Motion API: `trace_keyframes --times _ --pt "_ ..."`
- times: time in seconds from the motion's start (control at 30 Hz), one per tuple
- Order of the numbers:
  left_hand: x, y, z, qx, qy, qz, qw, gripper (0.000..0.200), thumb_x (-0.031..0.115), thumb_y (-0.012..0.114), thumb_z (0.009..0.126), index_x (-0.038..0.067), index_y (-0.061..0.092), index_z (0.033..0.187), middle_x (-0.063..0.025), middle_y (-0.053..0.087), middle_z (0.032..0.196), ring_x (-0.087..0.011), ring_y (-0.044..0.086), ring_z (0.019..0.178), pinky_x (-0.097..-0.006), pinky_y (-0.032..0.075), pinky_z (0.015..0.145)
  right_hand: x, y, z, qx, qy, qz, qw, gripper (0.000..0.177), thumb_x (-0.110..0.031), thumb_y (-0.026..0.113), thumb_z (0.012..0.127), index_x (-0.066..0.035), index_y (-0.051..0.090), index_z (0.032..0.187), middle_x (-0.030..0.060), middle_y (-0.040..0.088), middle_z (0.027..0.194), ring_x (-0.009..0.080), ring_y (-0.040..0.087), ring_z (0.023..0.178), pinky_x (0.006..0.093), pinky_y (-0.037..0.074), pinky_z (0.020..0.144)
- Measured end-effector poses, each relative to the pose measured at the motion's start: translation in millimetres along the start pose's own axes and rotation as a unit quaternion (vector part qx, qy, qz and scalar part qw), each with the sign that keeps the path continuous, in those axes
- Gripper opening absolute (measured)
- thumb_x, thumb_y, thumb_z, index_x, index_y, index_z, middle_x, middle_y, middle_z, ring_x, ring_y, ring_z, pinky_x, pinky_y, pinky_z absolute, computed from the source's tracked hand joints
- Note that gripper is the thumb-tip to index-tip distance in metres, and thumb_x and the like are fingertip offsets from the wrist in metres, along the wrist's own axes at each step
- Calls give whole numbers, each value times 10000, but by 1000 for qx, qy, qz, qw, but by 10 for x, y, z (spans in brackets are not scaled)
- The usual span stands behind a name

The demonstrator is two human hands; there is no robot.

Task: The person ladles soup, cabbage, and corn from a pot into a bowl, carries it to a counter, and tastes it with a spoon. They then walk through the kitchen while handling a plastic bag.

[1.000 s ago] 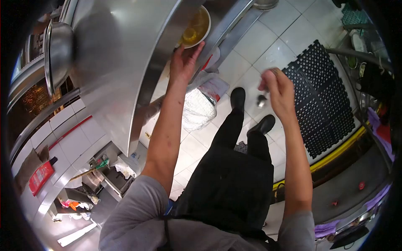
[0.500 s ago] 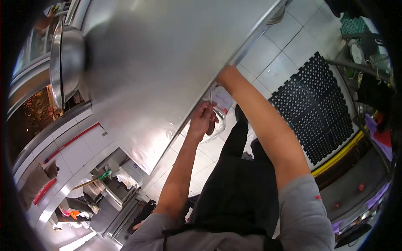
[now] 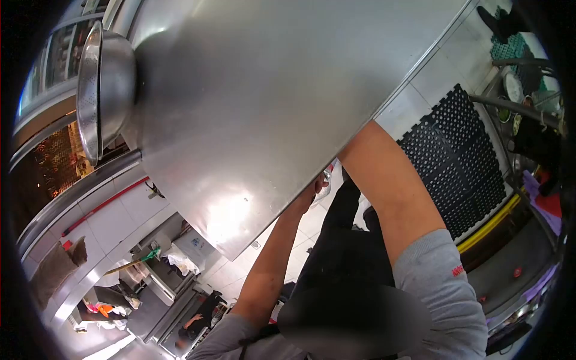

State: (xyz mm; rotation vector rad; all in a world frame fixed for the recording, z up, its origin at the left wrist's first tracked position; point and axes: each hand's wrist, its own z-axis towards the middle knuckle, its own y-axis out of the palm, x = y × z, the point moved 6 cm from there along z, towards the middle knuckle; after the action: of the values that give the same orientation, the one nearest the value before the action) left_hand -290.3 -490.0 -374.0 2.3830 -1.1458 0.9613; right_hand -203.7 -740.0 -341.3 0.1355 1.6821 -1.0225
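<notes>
My left hand [image 3: 318, 185] is at the underside of the steel table's edge, partly hidden by it. Its visible fingers are curled closed, and what they hold is hidden. Something shiny and see-through [image 3: 325, 191] shows just beyond the fingers, too small to name. My right forearm [image 3: 384, 171] reaches under the same edge, so the right hand is out of sight beneath the steel table [image 3: 258, 102].
Metal bowls, one a perforated colander [image 3: 90, 96], lean at the table's far left. A black rubber mat [image 3: 459, 162] lies on the tiled floor to the right, beside a rack [image 3: 516, 108] with dishes. Another person [image 3: 201, 321] is at the lower left.
The table edge now covers more of both arms. My left hand, earlier fully seen pinching a thin metal piece, is partly hidden; my right hand is hidden in both frames.
</notes>
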Motion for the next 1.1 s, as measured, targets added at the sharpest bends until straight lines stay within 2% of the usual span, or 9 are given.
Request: trace_keyframes --times 0.2,0.37,0.47,0.6,0.67,0.77,0.9,1.0,1.1 --pt "271 254 113 -6 29 -89 996 342 401 594 947 61 608 918 -10 587 783 -79 536 630 -306 515 601 2 -71 -12 35 7 30 999 420 -194 610 893 -40 520 1273 181 609 1190 302 598 1107 453 451 967" --pt "-216 206 625 -112 66 -322 938 320 285 586 972 50 571 1188 -44 627 1100 -152 617 948 -316 528 783 -6 -192 -22 81 6 74 994 460 -179 627 879 -35 494 1296 169 601 1207 288 589 1122 456 443 991" --pt "-449 134 942 -95 139 -244 955 333 236 567 980 56 531 1258 -68 625 1142 -175 605 1049 -327 507 893 -24 -364 -24 124 3 127 984 486 -169 637 871 -32 478 1309 162 596 1217 279 584 1131 458 438 1005" --pt "-162 309 1138 -287 85 -414 860 267 227 557 983 47 563 1179 -72 659 1000 -153 637 872 -295 518 754 -35 -696 -101 190 -1 220 957 522 -156 651 859 -29 458 1327 153 590 1231 268 578 1143 461 432 1024" --pt "255 502 865 -66 -21 -335 940 221 275 562 985 60 605 956 45 359 562 -73 334 482 -251 409 556 -11 -932 -154 224 0 290 930 540 -150 657 854 -27 447 1336 148 587 1237 262 574 1149 462 429 1033" --pt "441 582 866 68 -53 -370 925 233 275 627 948 43 614 933 7 499 608 -62 329 481 -249 490 671 85 -1290 -275 249 9 420 873 569 -141 667 845 -24 432 1350 141 582 1248 254 569 1158 464 424 1047" --pt "414 435 1071 -89 27 -446 890 290 312 592 945 34 630 1017 -189 651 1166 -151 630 690 -354 547 746 307 -1662 -595 202 26 656 727 598 -1 683 771 -24 435 1315 112 599 1163 231 607 1062 408 489 971" --pt "422 379 1133 -60 16 -493 868 344 347 545 960 20 614 1040 -195 653 1086 -127 474 521 -378 539 791 587 -2031 -981 177 25 716 675 584 60 656 767 -27 434 1300 87 617 1072 205 638 960 357 546 871" --pt "592 470 1152 -2 30 -447 894 335 327 540 944 9 644 955 -87 659 945 -67 309 415 -310 523 771 834 -2434 -1443 193 35 664 721 533 72 624 780 -8 440 1274 93 622 1057 202 648 928 337 551 850"
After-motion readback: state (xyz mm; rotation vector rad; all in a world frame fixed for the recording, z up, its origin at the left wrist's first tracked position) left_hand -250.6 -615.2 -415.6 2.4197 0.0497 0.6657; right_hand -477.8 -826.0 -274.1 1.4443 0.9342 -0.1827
